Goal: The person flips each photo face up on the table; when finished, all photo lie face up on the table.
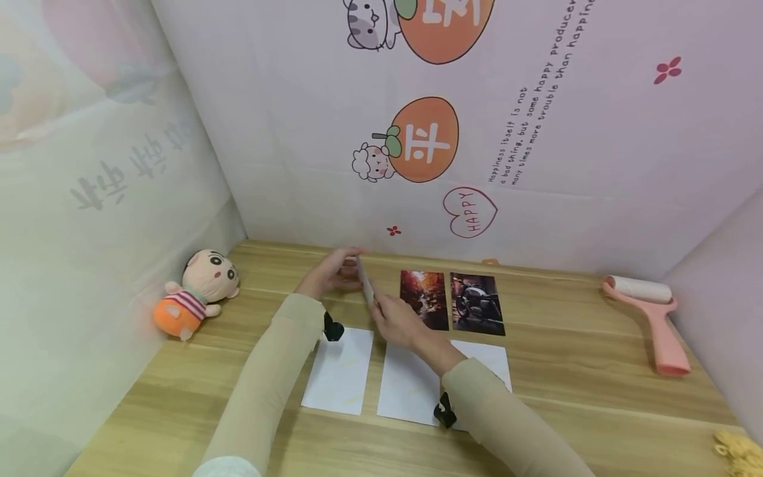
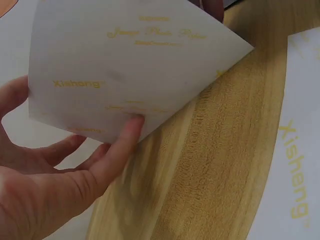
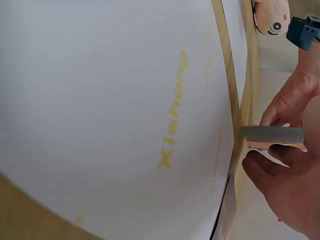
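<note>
One photo print (image 1: 365,281) stands tilted on edge between my two hands above the table. My left hand (image 1: 336,271) holds its far side; in the left wrist view, the thumb lies on the white back (image 2: 130,60) marked with yellow lettering, with fingers at the edges and behind. The near edge is pinched by my right hand (image 1: 398,319). Its picture side is mostly hidden. Below my arms, white-backed sheets lie face down: a left one (image 1: 342,371), a middle one (image 1: 408,387) and a right one (image 1: 491,358), partly covered by my right forearm.
Face up behind the sheets are an autumn stream photo (image 1: 426,301) and a motorcycle photo (image 1: 479,305). A plush doll (image 1: 199,291) leans at the left wall. On the right lies a pink-handled lint roller (image 1: 652,315), with a yellow fluffy thing (image 1: 740,450) at the corner.
</note>
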Tool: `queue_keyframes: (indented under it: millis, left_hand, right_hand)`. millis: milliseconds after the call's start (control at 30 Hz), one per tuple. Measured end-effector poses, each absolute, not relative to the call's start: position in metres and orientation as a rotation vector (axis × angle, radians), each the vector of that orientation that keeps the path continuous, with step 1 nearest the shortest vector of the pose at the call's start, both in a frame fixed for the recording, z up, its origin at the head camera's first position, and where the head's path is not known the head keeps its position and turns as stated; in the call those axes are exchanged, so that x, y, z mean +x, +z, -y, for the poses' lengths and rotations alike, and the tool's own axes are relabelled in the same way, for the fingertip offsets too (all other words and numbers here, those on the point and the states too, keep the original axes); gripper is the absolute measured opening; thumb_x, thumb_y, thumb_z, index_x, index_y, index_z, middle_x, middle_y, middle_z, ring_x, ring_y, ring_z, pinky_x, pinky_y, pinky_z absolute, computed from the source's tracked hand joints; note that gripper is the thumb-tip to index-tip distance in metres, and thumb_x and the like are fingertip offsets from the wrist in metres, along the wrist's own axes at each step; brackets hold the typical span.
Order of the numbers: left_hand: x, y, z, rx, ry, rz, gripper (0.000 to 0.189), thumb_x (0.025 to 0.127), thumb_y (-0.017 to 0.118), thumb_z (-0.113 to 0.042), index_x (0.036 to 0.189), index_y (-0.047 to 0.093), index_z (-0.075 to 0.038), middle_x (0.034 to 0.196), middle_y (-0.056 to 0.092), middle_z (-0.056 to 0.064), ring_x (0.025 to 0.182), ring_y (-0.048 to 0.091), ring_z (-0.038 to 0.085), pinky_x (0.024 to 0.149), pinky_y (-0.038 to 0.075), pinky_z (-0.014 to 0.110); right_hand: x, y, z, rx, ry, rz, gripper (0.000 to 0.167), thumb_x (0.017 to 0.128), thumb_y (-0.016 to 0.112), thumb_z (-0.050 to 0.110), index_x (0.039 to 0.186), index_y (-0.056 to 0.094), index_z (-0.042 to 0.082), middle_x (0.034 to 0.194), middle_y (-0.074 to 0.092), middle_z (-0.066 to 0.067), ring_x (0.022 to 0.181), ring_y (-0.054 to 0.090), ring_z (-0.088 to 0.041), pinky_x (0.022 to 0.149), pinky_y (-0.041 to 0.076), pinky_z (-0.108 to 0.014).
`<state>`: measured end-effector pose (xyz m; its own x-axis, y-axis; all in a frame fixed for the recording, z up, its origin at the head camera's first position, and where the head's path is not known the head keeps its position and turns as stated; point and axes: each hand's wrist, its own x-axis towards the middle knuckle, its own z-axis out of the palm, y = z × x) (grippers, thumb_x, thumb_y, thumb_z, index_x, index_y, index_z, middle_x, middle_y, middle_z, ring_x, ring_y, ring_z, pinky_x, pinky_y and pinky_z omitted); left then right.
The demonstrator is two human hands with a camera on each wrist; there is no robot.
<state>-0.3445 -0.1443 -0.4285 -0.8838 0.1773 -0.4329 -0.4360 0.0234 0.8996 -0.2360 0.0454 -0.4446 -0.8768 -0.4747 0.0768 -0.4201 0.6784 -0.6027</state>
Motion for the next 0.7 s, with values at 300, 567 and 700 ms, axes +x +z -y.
queue_keyframes:
  millis: [300, 567, 700]
  left_hand:
    - [-0.342, -0.428, 0.155, -0.241, 1.927, -1.873, 0.047, 0.109, 0.048, -0.026, 0.149, 0.045, -0.001, 0.149, 0.054, 0.023, 0.124, 0.061, 0.03, 0.099, 0.06, 0.036]
    - [-0.339, -0.434, 0.162, -0.232, 1.806, -2.083, 0.051, 0.106, 0.049, -0.01, 0.155, 0.043, 0.0, 0.117, 0.065, 0.018, 0.086, 0.066, 0.019, 0.065, 0.059, 0.023]
    - [-0.334, -0.436, 0.16, -0.073, 1.633, -2.344, 0.039, 0.099, 0.048, -0.001, 0.135, 0.06, 0.008, 0.089, 0.065, 0.011, 0.063, 0.062, 0.013, 0.056, 0.056, 0.023]
  right_hand:
    - [-0.239, -0.448, -0.038, -0.758, -0.983, -2.789, 0.05, 0.112, 0.043, 0.018, 0.161, 0.039, 0.015, 0.158, 0.052, -0.015, 0.088, 0.064, -0.021, 0.088, 0.055, -0.038]
    - [-0.242, -0.45, -0.038, -0.816, -0.903, -2.825, 0.044, 0.111, 0.045, 0.017, 0.154, 0.05, 0.011, 0.157, 0.053, -0.017, 0.146, 0.052, -0.036, 0.12, 0.045, -0.05]
    - [-0.244, -0.452, -0.039, -0.856, -0.795, -2.858, 0.043, 0.111, 0.047, 0.019, 0.153, 0.052, 0.01, 0.154, 0.056, -0.02, 0.142, 0.055, -0.038, 0.118, 0.046, -0.051]
